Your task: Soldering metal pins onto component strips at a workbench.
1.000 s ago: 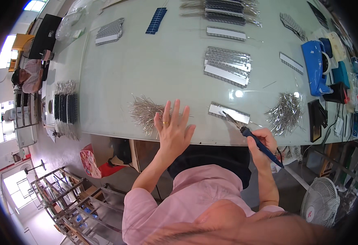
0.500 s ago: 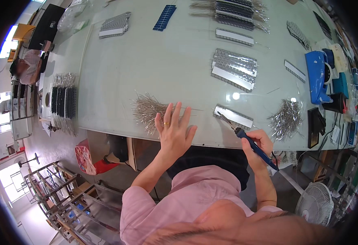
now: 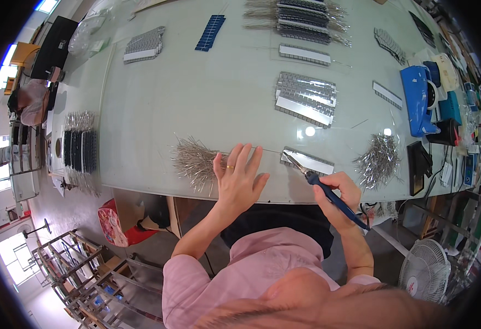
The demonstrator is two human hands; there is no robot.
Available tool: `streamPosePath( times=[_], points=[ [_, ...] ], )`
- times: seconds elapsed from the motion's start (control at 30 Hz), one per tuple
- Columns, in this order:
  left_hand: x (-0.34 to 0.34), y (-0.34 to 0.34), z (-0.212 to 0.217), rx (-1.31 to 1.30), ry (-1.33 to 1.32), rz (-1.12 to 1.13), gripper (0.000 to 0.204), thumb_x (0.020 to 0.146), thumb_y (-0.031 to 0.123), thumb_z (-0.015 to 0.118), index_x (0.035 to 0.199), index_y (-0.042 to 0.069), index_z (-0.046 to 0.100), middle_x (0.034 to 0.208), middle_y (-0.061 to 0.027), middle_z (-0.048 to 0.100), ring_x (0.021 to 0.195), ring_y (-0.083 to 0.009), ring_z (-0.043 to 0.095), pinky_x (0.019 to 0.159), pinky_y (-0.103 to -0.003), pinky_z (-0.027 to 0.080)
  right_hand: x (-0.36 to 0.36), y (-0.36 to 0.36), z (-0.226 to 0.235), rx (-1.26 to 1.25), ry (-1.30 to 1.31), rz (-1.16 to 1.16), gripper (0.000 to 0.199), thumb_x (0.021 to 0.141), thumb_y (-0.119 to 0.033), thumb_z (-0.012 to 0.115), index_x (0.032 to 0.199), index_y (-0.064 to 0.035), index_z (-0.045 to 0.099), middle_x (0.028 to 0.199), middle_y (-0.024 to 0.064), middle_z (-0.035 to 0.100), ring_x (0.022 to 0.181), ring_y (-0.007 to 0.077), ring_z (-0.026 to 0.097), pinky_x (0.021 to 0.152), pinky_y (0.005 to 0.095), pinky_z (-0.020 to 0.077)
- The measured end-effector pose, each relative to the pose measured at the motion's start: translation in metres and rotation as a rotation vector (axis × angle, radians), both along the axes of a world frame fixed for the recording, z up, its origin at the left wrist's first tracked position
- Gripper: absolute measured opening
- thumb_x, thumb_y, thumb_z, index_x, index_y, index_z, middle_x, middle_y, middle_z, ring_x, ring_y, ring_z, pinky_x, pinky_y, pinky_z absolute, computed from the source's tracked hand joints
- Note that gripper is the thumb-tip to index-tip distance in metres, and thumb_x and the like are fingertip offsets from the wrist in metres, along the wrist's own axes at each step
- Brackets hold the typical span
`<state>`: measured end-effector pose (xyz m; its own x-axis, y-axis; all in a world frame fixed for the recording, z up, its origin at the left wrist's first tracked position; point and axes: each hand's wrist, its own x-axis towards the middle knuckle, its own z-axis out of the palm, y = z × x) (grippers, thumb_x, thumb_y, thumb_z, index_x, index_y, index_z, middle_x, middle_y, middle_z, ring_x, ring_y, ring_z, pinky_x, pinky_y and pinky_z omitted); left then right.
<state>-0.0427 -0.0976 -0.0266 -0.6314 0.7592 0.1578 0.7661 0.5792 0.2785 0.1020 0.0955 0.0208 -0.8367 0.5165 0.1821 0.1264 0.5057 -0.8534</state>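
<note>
My right hand (image 3: 336, 194) grips the blue handle of a soldering iron (image 3: 333, 204). The iron's metal tip rests at the left end of a narrow white-and-grey cell strip (image 3: 311, 161), near the table's front edge. My left hand (image 3: 240, 178) is spread out, palm down, fingers pointing away from me. Under or beside its fingertips a thin metal wire (image 3: 272, 151) runs right toward the strip's left end; whether the fingers press it is hidden. A pile of thin silvery wires (image 3: 196, 162) lies against my left hand on its left side.
Another heap of short silvery wires (image 3: 378, 160) lies right of the strip. Beyond are stacked grey cell strips (image 3: 306, 98), a single strip (image 3: 387, 95) and a blue strip bundle (image 3: 210, 33). A blue device (image 3: 416, 101) and a black stand (image 3: 418, 167) line the right side.
My left hand has moved toward the strip, with the wire now reaching its left end. The iron stays in my right hand, tip at the strip. The whole view has shifted slightly.
</note>
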Motion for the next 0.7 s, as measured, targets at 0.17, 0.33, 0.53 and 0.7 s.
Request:
streamPosePath(
  times=[0.17, 0.33, 0.53, 0.7],
  points=[
    [0.0, 0.0, -0.001, 0.013, -0.045, -0.007, 0.055, 0.087, 0.034, 0.06, 0.136, 0.01, 0.05, 0.138, -0.0105, 0.044, 0.132, -0.0261, 0.036, 0.108, -0.055, 0.012, -0.008, -0.002, 0.003, -0.024, -0.016, 0.023, 0.02, 0.074, -0.005, 0.076, 0.088, -0.0025, 0.063, 0.076, 0.0083, 0.064, 0.065, 0.0156, 0.063, 0.06, 0.026, 0.0506],
    [-0.001, 0.0, -0.001, 0.008, -0.051, -0.011, 0.056, 0.087, 0.034, 0.06, 0.137, 0.01, 0.05, 0.138, -0.0107, 0.044, 0.132, -0.0265, 0.037, 0.109, -0.054, 0.012, -0.01, -0.003, 0.0, -0.03, -0.021, 0.02, 0.02, 0.074, -0.005, 0.076, 0.088, -0.0029, 0.063, 0.076, 0.0079, 0.063, 0.064, 0.0152, 0.063, 0.059, 0.0257, 0.0505],
    [-0.001, 0.0, -0.002, 0.009, -0.057, -0.011, 0.057, 0.087, 0.034, 0.06, 0.137, 0.011, 0.049, 0.138, -0.0109, 0.044, 0.132, -0.0266, 0.037, 0.109, -0.054, 0.012, -0.012, -0.004, 0.0, -0.023, -0.015, 0.031, 0.02, 0.073, -0.004, 0.076, 0.088, -0.0029, 0.063, 0.076, 0.0074, 0.063, 0.063, 0.0154, 0.062, 0.058, 0.0253, 0.0504],
    [-0.002, 0.0, -0.002, 0.015, -0.055, -0.016, 0.057, 0.087, 0.034, 0.06, 0.137, 0.011, 0.049, 0.138, -0.0108, 0.044, 0.133, -0.0267, 0.037, 0.109, -0.053, 0.011, -0.015, -0.006, 0.002, -0.02, -0.038, 0.034, 0.02, 0.073, -0.003, 0.076, 0.088, -0.0022, 0.063, 0.076, 0.0074, 0.063, 0.062, 0.0158, 0.063, 0.058, 0.0252, 0.0505]
  ],
)
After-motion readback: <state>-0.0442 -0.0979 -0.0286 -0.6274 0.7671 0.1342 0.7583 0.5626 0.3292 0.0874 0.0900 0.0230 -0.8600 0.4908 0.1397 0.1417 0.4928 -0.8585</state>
